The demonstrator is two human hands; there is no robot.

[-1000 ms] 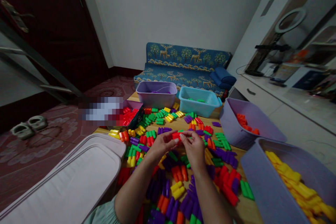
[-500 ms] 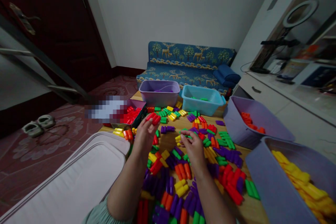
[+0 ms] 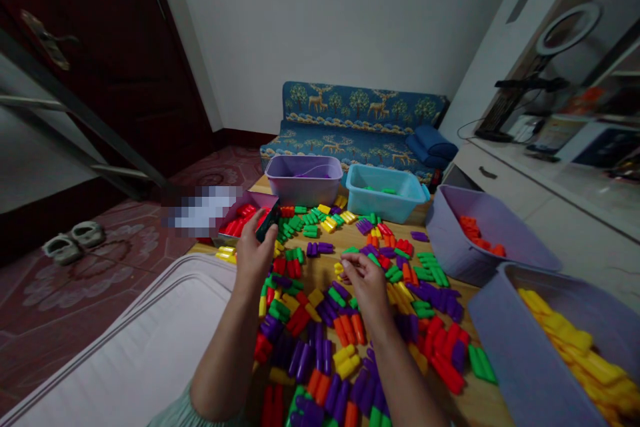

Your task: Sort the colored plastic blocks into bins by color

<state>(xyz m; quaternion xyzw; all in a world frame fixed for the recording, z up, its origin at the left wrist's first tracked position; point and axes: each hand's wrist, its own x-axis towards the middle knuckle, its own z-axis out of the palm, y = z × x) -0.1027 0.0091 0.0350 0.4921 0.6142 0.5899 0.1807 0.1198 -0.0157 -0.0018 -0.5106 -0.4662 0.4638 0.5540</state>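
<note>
My left hand (image 3: 253, 248) reaches over the near right side of a dark-sided box (image 3: 265, 199) of red plastic blocks (image 3: 244, 212). Its thumb and fingers are apart, and no block shows between them. Over the middle of the table, my right hand (image 3: 366, 278) is closed with curled fingers on a yellow block (image 3: 339, 269); most of that block is hidden behind the fingers. Loose purple, green, red, orange and yellow blocks lie around and below both hands. A purple block (image 3: 320, 249) sits between the two hands.
Along the back stand a purple bin (image 3: 304, 185) and a light blue bin (image 3: 385, 203) with green blocks. At the right, one bin (image 3: 465, 263) holds orange blocks and another (image 3: 505, 320) yellow ones. White lids (image 3: 150, 353) lie at the left. A blurred patch covers part beside the red box.
My left hand has moved left to the box of red blocks and opened; the red block it held is no longer in it. My right hand has stayed nearly in place.
</note>
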